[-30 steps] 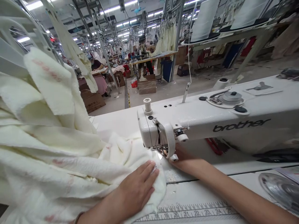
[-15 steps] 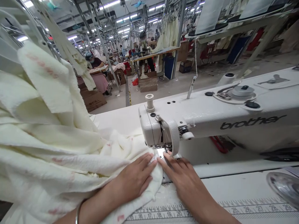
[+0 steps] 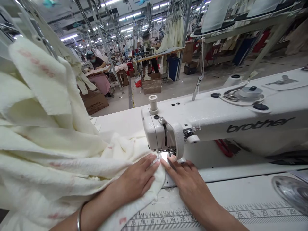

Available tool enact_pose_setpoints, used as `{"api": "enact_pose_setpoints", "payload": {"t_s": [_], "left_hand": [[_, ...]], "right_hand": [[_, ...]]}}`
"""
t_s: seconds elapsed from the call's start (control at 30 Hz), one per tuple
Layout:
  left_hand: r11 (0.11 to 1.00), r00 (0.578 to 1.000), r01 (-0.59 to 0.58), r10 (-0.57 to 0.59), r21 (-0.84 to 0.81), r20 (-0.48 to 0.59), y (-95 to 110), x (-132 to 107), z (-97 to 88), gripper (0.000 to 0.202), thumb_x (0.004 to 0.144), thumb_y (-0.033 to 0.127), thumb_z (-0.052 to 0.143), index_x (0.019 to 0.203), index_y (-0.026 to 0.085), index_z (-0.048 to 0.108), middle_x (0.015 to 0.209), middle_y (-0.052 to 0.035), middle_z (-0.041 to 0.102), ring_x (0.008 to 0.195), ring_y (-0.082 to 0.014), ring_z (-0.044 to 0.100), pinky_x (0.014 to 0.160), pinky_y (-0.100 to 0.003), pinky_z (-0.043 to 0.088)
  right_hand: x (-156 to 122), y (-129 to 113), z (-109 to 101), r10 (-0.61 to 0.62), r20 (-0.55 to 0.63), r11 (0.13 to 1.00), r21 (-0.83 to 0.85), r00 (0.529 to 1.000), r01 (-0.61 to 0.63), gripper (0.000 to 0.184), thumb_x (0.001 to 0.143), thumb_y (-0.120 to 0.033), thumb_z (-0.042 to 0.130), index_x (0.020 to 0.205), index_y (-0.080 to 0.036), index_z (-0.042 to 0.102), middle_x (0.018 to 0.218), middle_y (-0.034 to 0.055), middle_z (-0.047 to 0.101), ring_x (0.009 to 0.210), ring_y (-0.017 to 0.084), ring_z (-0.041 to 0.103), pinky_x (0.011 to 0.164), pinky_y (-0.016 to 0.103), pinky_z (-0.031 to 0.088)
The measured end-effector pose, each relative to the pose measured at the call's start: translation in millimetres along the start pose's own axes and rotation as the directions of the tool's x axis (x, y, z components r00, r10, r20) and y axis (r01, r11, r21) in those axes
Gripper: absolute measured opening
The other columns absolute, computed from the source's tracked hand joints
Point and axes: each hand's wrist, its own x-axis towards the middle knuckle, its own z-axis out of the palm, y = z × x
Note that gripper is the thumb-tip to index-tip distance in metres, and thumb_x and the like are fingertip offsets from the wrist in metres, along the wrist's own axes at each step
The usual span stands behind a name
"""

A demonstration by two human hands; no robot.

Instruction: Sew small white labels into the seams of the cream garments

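Observation:
Cream fabric with faint pink printed marks lies bunched over the left of the sewing machine, and its edge reaches under the needle area. My left hand rests flat on this fabric just left of the presser foot, fingers stretched forward. My right hand lies on the machine bed to the right of the fabric edge, fingers extended and its thumb close to the left fingertips. A narrow dark shape shows between the right thumb and index finger; I cannot make out what it is. The needle tip is hidden.
A printed ruler strip runs along the table front. Red-handled scissors lie behind the machine arm's underside. A shiny metal disc sits at right. Thread cones stand above. Co-workers sit at distant tables.
The fabric near the needle has shifted very slightly away from me under my left hand. Both hands keep nearly the same pose, and the camera view has moved a little.

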Motion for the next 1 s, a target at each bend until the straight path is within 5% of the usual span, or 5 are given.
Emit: {"api": "enact_pose_setpoints", "payload": {"t_s": [0.3,0.57,0.8,1.0], "left_hand": [[1.0,0.998,-0.009,0.007,-0.018,-0.061,-7.4,5.3,1.2,0.036,0.094,0.022,0.041,0.127,0.01,0.043,0.129,-0.0182,0.049,0.127,-0.0272,0.045,0.105,-0.044,0.044],[0.998,0.999,0.048,-0.048,-0.042,0.003,-21.0,12.1,5.5,0.028,0.094,0.024,0.039,0.12,0.014,0.046,0.118,-0.0131,0.054,0.118,-0.0259,0.05,0.101,-0.046,0.047],[0.997,0.998,0.067,-0.068,-0.028,-0.018,-19.4,11.0,5.5,0.034,0.095,0.025,0.039,0.127,0.015,0.041,0.124,-0.0139,0.051,0.121,-0.0264,0.048,0.101,-0.045,0.048],[0.997,0.995,0.063,-0.066,-0.049,-0.071,-14.1,8.7,5.4,0.038,0.094,0.023,0.037,0.131,0.013,0.039,0.132,-0.0159,0.048,0.128,-0.0259,0.043,0.106,-0.045,0.044]], "right_hand": [[-0.3,2.2,1.0,0.0,-0.009,0.999,-0.036,1.0,0.0,0.067,0.075,0.014,0.025,0.122,-0.018,0.06,0.111,0.0089,0.063,0.104,0.021,0.056,0.084,0.036,0.047],[-0.6,-0.1,-3.1,0.014,-0.03,1.0,-0.011,0.999,-0.015,0.069,0.069,0.016,0.025,0.119,-0.016,0.061,0.117,0.0113,0.06,0.109,0.025,0.054,0.085,0.039,0.051],[0.0,-4.2,-8.5,-0.002,-0.071,1.0,0.007,0.997,0.002,0.065,0.068,0.014,0.024,0.114,-0.013,0.062,0.106,0.0112,0.062,0.104,0.025,0.057,0.081,0.039,0.054],[-1.4,-27.6,-3.2,-0.065,-0.105,0.998,0.01,0.992,0.067,0.055,0.073,0.009,0.03,0.117,-0.008,0.059,0.117,0.0135,0.059,0.111,0.024,0.053,0.089,0.037,0.05]]}}
